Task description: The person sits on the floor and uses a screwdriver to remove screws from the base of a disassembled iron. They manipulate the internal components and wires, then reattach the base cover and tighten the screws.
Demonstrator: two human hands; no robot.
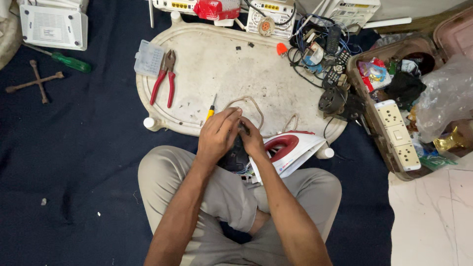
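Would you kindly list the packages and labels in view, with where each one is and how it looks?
Red packet: top centre, on the white devices; crumpled, red with white.
Label on the white box: top left; small pale rectangle.
Label on the iron: beside the right hand; small blue-and-red mark on white.
Colourful sachets: in the brown case, right; crumpled.
Clear plastic bag: far right.

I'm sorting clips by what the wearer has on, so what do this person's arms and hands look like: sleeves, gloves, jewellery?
Both forearms are bare up to the bottom edge of the picture, with no sleeve in view. The left hand and right hand wear no gloves. No watch, ring or band shows on the parts in view, though the fingers overlap and partly hide each other. Beige trousers cover the crossed legs below.
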